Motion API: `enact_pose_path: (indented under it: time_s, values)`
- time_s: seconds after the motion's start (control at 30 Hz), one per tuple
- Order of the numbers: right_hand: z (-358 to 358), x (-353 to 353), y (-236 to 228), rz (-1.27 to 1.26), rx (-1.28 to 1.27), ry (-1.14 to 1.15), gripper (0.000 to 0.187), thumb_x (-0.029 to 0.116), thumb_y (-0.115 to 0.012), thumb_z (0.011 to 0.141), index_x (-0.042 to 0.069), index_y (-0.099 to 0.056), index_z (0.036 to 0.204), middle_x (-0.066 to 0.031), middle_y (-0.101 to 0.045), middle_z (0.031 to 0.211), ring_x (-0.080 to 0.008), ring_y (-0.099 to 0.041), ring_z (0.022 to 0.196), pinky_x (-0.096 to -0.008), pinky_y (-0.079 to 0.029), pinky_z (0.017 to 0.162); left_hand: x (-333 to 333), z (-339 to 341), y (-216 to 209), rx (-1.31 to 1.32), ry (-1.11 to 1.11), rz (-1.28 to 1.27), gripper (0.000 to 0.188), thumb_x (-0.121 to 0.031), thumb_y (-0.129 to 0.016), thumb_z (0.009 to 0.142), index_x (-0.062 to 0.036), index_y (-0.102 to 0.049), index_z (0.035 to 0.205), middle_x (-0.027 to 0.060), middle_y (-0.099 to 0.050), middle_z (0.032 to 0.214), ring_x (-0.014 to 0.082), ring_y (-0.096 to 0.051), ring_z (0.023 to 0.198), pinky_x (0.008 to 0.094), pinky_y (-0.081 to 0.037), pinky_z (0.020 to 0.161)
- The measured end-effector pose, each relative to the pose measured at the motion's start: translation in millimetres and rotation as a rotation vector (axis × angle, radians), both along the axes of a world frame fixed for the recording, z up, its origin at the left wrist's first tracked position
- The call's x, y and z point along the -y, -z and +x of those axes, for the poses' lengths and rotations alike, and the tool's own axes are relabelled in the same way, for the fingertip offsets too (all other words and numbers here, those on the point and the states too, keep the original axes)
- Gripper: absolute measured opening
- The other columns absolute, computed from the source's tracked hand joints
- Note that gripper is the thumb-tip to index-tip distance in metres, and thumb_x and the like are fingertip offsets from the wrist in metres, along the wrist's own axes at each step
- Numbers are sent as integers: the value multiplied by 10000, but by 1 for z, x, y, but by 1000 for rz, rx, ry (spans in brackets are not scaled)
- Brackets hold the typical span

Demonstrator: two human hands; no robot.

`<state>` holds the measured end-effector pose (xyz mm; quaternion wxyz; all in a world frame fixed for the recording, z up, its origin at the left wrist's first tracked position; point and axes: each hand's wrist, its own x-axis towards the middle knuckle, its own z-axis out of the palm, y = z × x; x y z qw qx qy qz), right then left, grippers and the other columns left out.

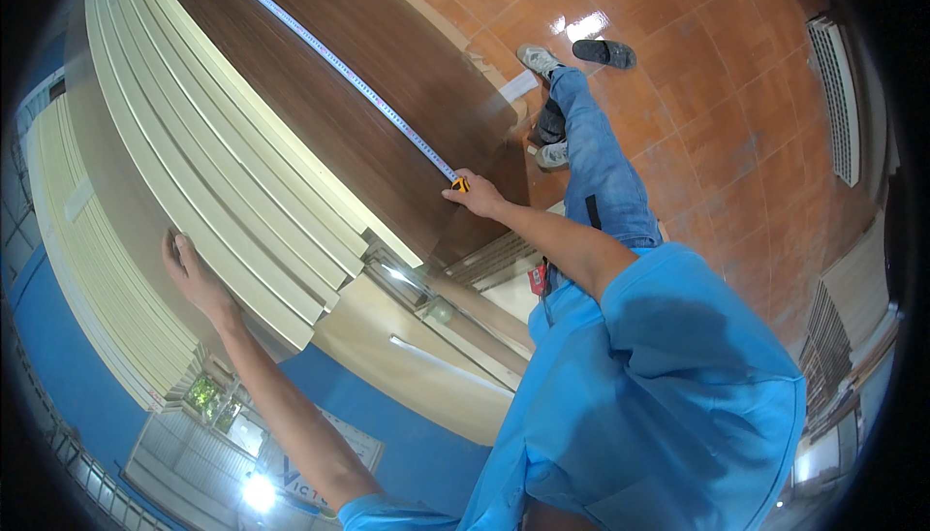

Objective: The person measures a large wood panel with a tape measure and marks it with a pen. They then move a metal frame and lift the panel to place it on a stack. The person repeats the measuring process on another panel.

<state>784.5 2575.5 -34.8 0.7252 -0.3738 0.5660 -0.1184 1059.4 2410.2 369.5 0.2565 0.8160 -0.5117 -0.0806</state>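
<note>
Tiles (712, 109) gleam orange beside brown boarding (300, 95), right fingers (456, 196) clasping a tape measure (460, 184), left fingers (184, 250) loose near cream panels (218, 158).

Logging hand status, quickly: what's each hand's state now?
Left hand: open, fingers loosely bent, beside the cream panels.
Right hand: closed, holding the yellow-and-black tape measure.

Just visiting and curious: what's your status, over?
Right hand gripping yellow-and-black tape measure; left hand open beside cream ribbed panels. Tape blade extended along brown wood-grain board; nothing visibly crossing it.
</note>
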Motion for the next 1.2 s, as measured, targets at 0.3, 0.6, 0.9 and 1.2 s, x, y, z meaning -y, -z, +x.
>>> enact_pose_path:
  time_s: [0.3,0.6,0.9,1.2]
  values:
    - [-2,1,-2,20,1,-9,727,561,-744,854,147,-520,1407,-246,-622,1241,-402,-607,1172,-467,-477,999,1,4,2,-2,23,-1,576,-390,-532,1053,32,-488,1443,191,-533,1434,297,-485,1346,397,-344,1157]
    - [1,-1,4,19,-15,-9,737,597,-744,835,169,-523,1393,-228,-629,1222,-393,-603,1169,-470,-480,987,2,5,0,27,40,6,584,-383,-518,1058,48,-469,1449,204,-512,1452,308,-472,1358,401,-334,1165]
    - [-1,1,2,24,-12,-9,721,563,-770,831,141,-534,1366,-221,-644,1215,-381,-618,1157,-464,-486,974,2,3,1,-13,9,2,581,-383,-508,1061,48,-467,1448,211,-503,1458,316,-461,1365,404,-323,1172]
    - [-10,8,-8,24,-45,20,697,527,-792,813,139,-541,1334,-225,-624,1189,-408,-598,1155,-497,-471,977,-6,13,1,27,57,27,574,-373,-490,1058,47,-467,1449,217,-495,1455,337,-463,1359,420,-330,1163]
